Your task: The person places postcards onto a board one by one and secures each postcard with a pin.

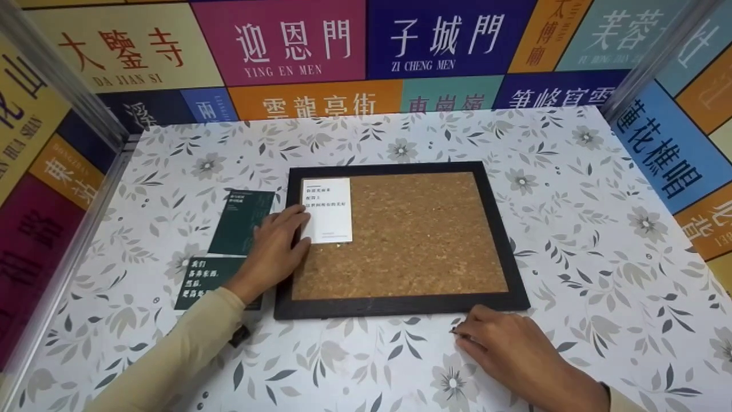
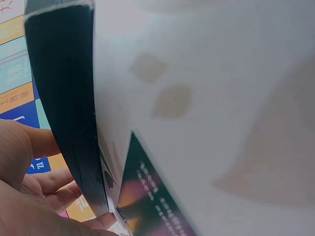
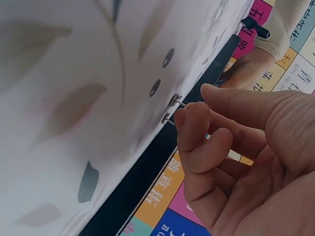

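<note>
A white printed card (image 1: pixel 327 212) lies at the upper left of a black-framed cork board (image 1: pixel 423 234). My left hand (image 1: pixel 274 246) rests over the board's left frame edge, fairly straight fingertips touching the card's left side. At the board's lower right corner, my right hand (image 1: pixel 509 343) is low over the table with curled fingers. In the right wrist view, two thumbtacks (image 3: pixel 173 100) stand pin-up on the table, pins right at the fingertips (image 3: pixel 186 118). I cannot tell whether the fingers pinch one.
Left of the board lie a dark green card (image 1: pixel 240 220) and a second green card (image 1: pixel 200 283) with white writing, partly under the left arm. The table (image 1: pixel 572 229) has a floral cover. Colourful lettered panels (image 1: pixel 297 46) wall it in at the back and sides.
</note>
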Motion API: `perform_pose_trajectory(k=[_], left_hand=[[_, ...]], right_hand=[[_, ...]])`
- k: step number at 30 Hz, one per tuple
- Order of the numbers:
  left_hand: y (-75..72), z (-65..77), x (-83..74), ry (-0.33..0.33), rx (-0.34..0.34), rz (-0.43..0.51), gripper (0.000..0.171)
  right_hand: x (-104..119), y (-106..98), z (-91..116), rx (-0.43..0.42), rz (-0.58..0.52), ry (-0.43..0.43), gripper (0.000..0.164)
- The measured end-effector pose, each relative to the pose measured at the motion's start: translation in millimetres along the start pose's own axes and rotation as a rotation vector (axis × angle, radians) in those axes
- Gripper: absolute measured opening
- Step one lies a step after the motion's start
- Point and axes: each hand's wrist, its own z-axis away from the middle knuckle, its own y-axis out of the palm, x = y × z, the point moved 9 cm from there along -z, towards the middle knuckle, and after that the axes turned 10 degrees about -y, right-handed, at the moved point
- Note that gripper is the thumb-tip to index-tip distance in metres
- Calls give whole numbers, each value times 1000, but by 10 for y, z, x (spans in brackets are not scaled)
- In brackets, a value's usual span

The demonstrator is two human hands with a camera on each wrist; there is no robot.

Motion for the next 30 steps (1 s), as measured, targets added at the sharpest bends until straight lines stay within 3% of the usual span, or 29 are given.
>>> perform_pose_trajectory(k=[12,22,30], left_hand=[[35,-34,35,-34,36,-14,52],[29,-27,37,-43,42,-12,52],[15,-19,17,-19,27,-5,51]], right_hand=[[-150,42,-25,-8,-116,116,16],[-38,20,-42,-104,-54,-14,25],[51,57,-36,-66,-54,-92,23]])
